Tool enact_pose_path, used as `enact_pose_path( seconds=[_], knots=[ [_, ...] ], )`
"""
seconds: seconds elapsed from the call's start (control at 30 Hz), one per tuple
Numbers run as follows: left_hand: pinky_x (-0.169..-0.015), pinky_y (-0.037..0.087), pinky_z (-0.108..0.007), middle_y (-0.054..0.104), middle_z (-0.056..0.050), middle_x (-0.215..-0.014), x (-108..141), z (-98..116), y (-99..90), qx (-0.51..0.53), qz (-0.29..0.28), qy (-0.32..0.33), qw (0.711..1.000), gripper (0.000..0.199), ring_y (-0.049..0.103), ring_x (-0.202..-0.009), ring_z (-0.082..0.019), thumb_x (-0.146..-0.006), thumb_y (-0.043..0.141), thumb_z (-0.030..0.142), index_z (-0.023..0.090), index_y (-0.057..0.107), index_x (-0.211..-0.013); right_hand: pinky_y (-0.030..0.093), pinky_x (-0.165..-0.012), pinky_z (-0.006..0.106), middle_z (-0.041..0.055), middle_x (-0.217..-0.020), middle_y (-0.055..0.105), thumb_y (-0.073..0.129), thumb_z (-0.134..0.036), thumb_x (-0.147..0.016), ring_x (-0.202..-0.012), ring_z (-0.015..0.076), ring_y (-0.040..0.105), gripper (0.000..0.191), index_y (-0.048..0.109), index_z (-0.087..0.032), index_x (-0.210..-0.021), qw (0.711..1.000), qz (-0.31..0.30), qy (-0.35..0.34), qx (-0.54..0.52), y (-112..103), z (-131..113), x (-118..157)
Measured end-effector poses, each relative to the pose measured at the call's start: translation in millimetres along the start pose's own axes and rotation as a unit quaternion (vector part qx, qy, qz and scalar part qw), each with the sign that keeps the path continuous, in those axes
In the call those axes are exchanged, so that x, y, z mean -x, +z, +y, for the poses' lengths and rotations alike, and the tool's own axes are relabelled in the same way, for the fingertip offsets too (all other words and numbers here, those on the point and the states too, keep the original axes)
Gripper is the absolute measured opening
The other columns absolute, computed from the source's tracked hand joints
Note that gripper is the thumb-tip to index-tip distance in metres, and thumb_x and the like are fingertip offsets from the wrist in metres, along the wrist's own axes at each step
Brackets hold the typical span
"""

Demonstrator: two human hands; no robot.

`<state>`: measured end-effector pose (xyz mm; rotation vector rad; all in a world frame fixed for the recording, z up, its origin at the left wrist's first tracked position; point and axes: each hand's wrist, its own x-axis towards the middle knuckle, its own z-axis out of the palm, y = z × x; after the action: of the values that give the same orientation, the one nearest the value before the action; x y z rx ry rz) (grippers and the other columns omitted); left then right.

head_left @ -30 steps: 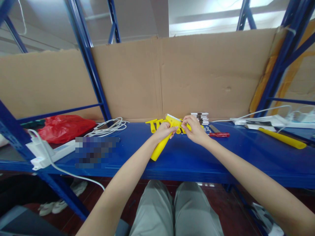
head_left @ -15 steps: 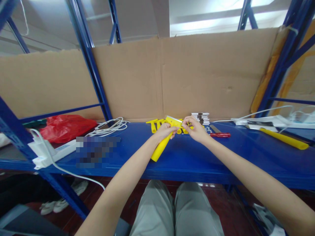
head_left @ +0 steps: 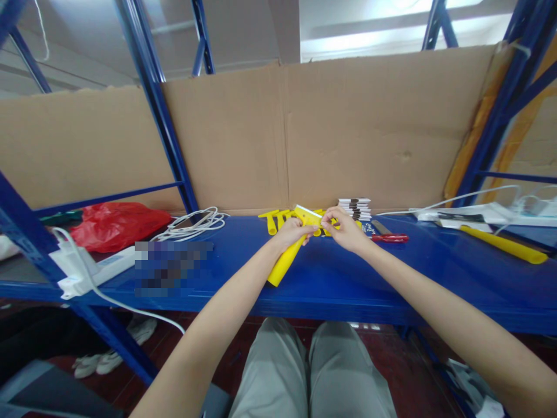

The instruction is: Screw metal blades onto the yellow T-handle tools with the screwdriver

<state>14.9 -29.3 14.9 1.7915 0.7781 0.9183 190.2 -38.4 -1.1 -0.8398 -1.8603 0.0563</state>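
Note:
My left hand (head_left: 292,233) is wrapped round a yellow scraper-like tool (head_left: 285,264), whose thick handle points down toward the table's front edge. A pale strip runs along the tool's head. At the right end of that head, my right hand (head_left: 343,228) has its fingers pinched together; whatever small thing may be between them is too small to make out. Behind both hands lie several more yellow tools (head_left: 272,222) of similar shape on the blue table, partly covered by the hands.
Small white-and-dark packs (head_left: 354,208) are stacked behind my right hand, near a red-handled tool (head_left: 390,238). A yellow tube (head_left: 505,245) and power strip (head_left: 537,217) lie right. At left are a red bag (head_left: 119,226), white cable (head_left: 195,225) and another power strip (head_left: 104,270).
Both hands stay nearly where they were on the yellow tool. My right hand's fingers have shifted slightly at the end of its head.

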Motion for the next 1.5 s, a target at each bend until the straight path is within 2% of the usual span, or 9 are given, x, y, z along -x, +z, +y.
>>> enact_pose_path(
  seconds=[0.33, 0.6, 0.67, 0.77, 0.87, 1.27, 1.5],
  knots=[
    [-0.046, 0.035, -0.02, 0.046, 0.005, -0.043, -1.3, -3.8, -1.6, -0.013, -0.002, -0.006, 1.0, 0.025, 0.041, -0.037, -0.004, -0.074, 0.059, 0.015, 0.016, 0.047, -0.051, 0.046, -0.077, 0.037, 0.0022, -0.076, 0.054, 0.057, -0.018, -0.072, -0.082, 0.0187, 0.054, 0.009, 0.055, -0.021, -0.064, 0.998, -0.019, 0.051, -0.017, 2.4, 5.7, -2.2],
    [-0.042, 0.033, -0.019, 0.053, 0.004, -0.05, -2.9, -7.2, -1.2, 0.025, -0.022, -0.015, 0.999, 0.014, 0.042, -0.035, -0.004, -0.073, 0.056, 0.011, 0.013, 0.053, -0.059, 0.044, -0.067, 0.033, -0.0004, -0.069, 0.052, 0.059, -0.02, -0.068, -0.069, 0.0157, 0.052, 0.01, 0.053, -0.02, -0.061, 0.993, -0.014, 0.11, -0.035, 6.5, 2.8, -0.9],
    [-0.04, 0.032, -0.019, 0.053, 0.004, -0.05, -2.8, -8.5, -1.6, 0.031, -0.027, -0.021, 0.999, 0.013, 0.041, -0.033, -0.003, -0.073, 0.057, 0.013, 0.013, 0.053, -0.061, 0.043, -0.065, 0.032, -0.0013, -0.067, 0.053, 0.062, -0.02, -0.067, -0.066, 0.0146, 0.051, 0.01, 0.052, -0.02, -0.063, 0.986, -0.012, 0.147, -0.072, 7.1, 3.0, -0.3],
    [-0.039, 0.031, -0.019, 0.05, 0.005, -0.048, -2.0, -8.7, -1.0, 0.034, -0.024, -0.028, 0.999, 0.015, 0.04, -0.032, -0.003, -0.074, 0.059, 0.014, 0.014, 0.051, -0.061, 0.041, -0.059, 0.028, -0.0036, -0.065, 0.054, 0.065, -0.02, -0.064, -0.06, 0.0121, 0.05, 0.018, 0.049, -0.021, -0.07, 0.96, -0.019, 0.229, -0.162, 7.9, 3.0, 0.3],
    [-0.039, 0.031, -0.019, 0.048, 0.006, -0.047, -0.7, -6.7, 0.8, 0.028, -0.013, -0.037, 0.999, 0.016, 0.04, -0.033, -0.003, -0.074, 0.058, 0.011, 0.014, 0.05, -0.06, 0.038, -0.054, 0.025, -0.0055, -0.065, 0.053, 0.068, -0.02, -0.06, -0.057, 0.0101, 0.05, 0.026, 0.046, -0.022, -0.075, 0.937, -0.023, 0.266, -0.224, 7.3, 2.1, 0.7],
    [-0.037, 0.029, -0.019, 0.047, 0.006, -0.044, -1.5, -6.5, 2.5, 0.031, -0.01, -0.036, 0.999, 0.019, 0.038, -0.031, -0.003, -0.073, 0.058, 0.009, 0.014, 0.049, -0.057, 0.042, -0.058, 0.025, -0.005, -0.07, 0.053, 0.068, -0.017, -0.058, -0.061, 0.0085, 0.05, 0.028, 0.047, -0.021, -0.075, 0.919, -0.032, 0.274, -0.282, 3.7, 0.3, 1.0],
    [-0.037, 0.031, -0.017, 0.049, 0.006, -0.047, -2.7, -8.7, 0.9, 0.071, -0.027, -0.08, 0.994, 0.017, 0.041, -0.032, -0.003, -0.079, 0.062, 0.019, 0.014, 0.052, -0.065, 0.046, -0.063, 0.028, -0.0029, -0.076, 0.055, 0.071, -0.021, -0.058, -0.068, 0.0103, 0.053, 0.03, 0.048, -0.021, -0.078, 0.917, -0.05, 0.259, -0.299, 4.1, 4.3, 3.0]
  ],
)
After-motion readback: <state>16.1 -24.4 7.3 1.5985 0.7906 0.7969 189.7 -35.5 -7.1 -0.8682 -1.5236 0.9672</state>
